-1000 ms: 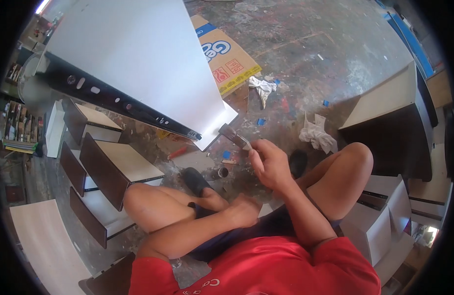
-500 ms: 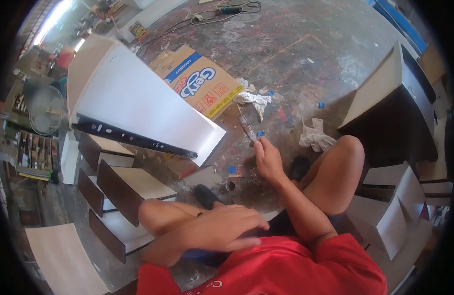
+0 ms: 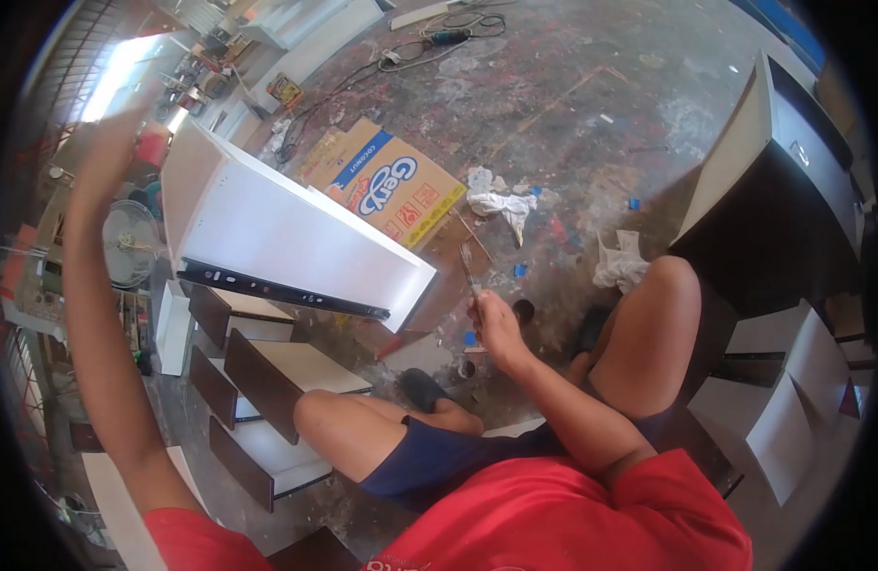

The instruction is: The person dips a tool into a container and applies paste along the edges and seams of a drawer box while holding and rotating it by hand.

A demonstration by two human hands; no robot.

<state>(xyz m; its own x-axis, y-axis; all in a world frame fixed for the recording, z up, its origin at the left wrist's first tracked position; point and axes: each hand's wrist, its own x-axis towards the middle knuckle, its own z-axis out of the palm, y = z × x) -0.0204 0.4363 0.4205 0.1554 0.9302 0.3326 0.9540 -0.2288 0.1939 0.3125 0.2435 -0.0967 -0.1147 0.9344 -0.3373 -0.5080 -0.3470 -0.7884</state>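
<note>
Glossy white cabinet side (image 3: 296, 252) with a black drawer slide (image 3: 287, 293) dotted with pale ovals. The handheld tool (image 3: 471, 271) is greyish. Tan Gery carton (image 3: 415, 195): blue-and-white lettering, a blue band, red symbols and a yellow edge. White rags (image 3: 506, 205) and bright blue scraps (image 3: 520, 270) dot a grey floor (image 3: 563, 114) mottled with dull red and white. Drawer fronts (image 3: 263, 390) are dark brown; the T-shirt (image 3: 572, 514) is red with white lettering, the shorts (image 3: 439, 457) navy, the shoe (image 3: 425, 388) black.

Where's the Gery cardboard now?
In the head view, left of upper centre: the Gery cardboard lies on the floor between the white panel and a crumpled white cloth.
</note>
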